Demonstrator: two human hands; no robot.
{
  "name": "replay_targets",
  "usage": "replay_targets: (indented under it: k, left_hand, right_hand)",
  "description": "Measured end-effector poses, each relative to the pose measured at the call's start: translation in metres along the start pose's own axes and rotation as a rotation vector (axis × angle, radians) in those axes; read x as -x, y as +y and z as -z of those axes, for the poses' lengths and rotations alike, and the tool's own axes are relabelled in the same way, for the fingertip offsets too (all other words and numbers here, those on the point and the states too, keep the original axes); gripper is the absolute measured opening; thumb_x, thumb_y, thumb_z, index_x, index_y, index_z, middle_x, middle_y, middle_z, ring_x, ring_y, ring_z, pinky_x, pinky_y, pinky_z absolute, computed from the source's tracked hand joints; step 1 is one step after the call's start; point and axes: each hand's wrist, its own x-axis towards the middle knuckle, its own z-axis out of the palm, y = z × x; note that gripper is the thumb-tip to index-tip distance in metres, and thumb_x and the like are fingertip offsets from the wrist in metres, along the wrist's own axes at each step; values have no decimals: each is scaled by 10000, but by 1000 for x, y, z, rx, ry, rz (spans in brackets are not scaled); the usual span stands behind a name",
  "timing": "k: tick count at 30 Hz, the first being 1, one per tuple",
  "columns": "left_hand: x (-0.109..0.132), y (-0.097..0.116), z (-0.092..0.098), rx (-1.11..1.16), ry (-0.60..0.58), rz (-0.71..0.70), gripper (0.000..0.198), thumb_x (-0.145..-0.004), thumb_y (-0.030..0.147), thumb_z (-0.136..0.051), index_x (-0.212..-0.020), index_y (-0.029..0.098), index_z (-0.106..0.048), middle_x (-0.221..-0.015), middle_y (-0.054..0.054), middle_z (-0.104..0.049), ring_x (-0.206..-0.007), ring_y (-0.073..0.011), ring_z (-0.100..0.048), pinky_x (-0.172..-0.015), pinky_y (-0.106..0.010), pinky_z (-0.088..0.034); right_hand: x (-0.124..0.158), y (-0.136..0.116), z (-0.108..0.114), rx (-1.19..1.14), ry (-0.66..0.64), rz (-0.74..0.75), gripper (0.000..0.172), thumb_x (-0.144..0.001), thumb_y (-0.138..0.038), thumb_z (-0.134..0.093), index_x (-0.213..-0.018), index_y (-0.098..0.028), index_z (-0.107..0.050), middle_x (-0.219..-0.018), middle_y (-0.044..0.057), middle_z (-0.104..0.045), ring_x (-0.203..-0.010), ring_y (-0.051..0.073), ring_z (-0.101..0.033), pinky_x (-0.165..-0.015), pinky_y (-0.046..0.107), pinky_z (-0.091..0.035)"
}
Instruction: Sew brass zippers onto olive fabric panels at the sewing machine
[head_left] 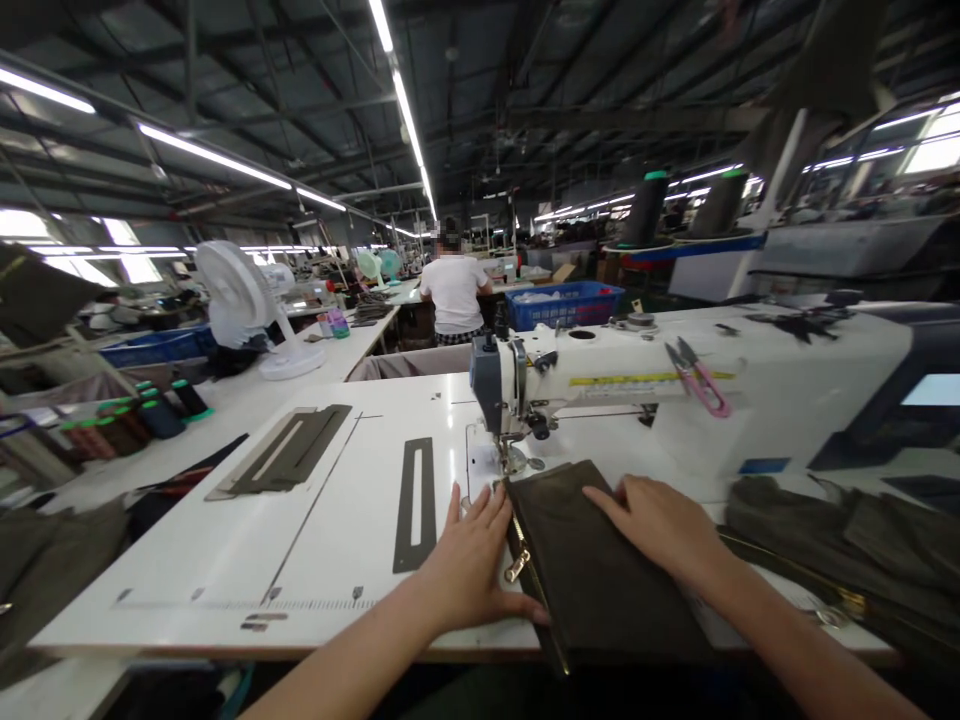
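Observation:
A dark olive fabric piece (592, 570) with a brass zipper (525, 565) along its left edge lies on the white sewing table (225, 560), its far end under the sewing machine's presser foot (511, 455). My left hand (469, 565) lies flat beside the zipper, fingers spread, thumb touching the fabric edge. My right hand (660, 525) rests flat on top of the fabric, fingers stretched toward the needle. Neither hand grips anything.
The white sewing machine (637, 385) carries pink thread snips (701, 380). More dark fabric (847, 540) is piled at right. Flat templates (289, 455) and a dark strip (417, 500) lie at left. Thread cones (127, 420) and a fan (240, 300) stand left; a person in white (454, 295) sits ahead.

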Motion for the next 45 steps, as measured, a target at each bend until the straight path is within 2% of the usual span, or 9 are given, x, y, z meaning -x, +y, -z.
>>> replay_targets:
  k: [2, 7, 14, 21, 27, 31, 34, 41, 45]
  left_hand:
    - [-3, -1, -3, -24, -16, -6, 1080, -616, 782, -470, -1405, 128, -127, -1454, -162, -167, -1338, -335, -99, -1056, -584, 40]
    - [-12, 0, -5, -124, -18, 78, 1111, -575, 814, -449, -1373, 75, -225, -1430, -219, -203, -1328, -376, -98, -1044, -594, 55]
    - [-22, 0, 3, -237, -104, 40, 1158, -554, 821, -442, -1390, 70, -166, -1437, -211, -192, -1313, -419, -103, -1026, -599, 71]
    - [-31, 6, 17, -253, -255, 54, 1239, -502, 814, -503, -1398, 49, -120, -1453, -205, -113, -1309, -442, -44, -1020, -603, 55]
    - [-33, 2, 16, -250, -288, 41, 1253, -504, 838, -474, -1397, 36, -114, -1457, -199, -67, -1313, -434, -28, -1023, -591, 73]
    - [-34, 2, 15, -253, -298, 37, 1258, -500, 820, -505, -1396, 33, -107, -1456, -209, -57, -1311, -437, -43, -1022, -596, 51]
    - [-34, 2, 14, -267, -309, 62, 1260, -507, 796, -533, -1395, 23, -85, -1456, -212, -37, -1316, -427, -34, -1026, -586, 52]
    - [-29, -1, 11, -197, -214, 41, 1177, -518, 781, -554, -1377, 56, -207, -1452, -203, -142, -1311, -430, -94, -1023, -609, 37]
    - [1, 14, 7, -104, -67, 24, 677, -702, 569, -610, -1221, 157, -474, -1380, -141, -370, -1304, -334, -242, -1066, -547, 20]
  right_hand:
    - [-1, 6, -9, -189, -49, -32, 386, -833, -514, -435, -678, -180, -549, -686, 71, -625, -673, 230, -597, -598, 311, -409]
    - [-10, -8, -8, -401, 92, -120, 262, -832, -427, -489, -817, -169, -532, -813, 72, -653, -771, 206, -617, -654, 267, -425]
    - [-6, -11, -2, 174, 13, -72, 262, -913, -346, -369, -892, -163, -556, -713, 101, -667, -704, 259, -645, -549, 283, -381]
    - [13, 0, -9, 158, 42, -116, 283, -915, -375, -357, -999, -158, -518, -742, 107, -674, -676, 245, -647, -553, 286, -392]
    - [35, -3, 11, 304, 8, -90, 276, -902, -321, -383, -998, -113, -538, -652, 129, -644, -644, 275, -629, -577, 324, -407]
    - [27, -33, 21, 183, 122, 219, 301, -894, -201, -330, -1017, -86, -579, -991, 184, -637, -948, 295, -577, -798, 402, -407]
    - [18, -52, 3, -15, 68, 577, 437, -913, -250, -281, -1284, -63, -417, -1353, 136, -412, -1260, 244, -336, -1035, 430, -239]
    - [15, -47, -38, -92, 18, 587, 491, -900, -245, -247, -1352, -66, -321, -1424, 115, -274, -1326, 203, -206, -1077, 466, -168]
    - [17, -47, -39, -64, 59, 582, 483, -893, -228, -243, -1332, -65, -358, -1416, 119, -293, -1318, 209, -227, -1065, 472, -202]
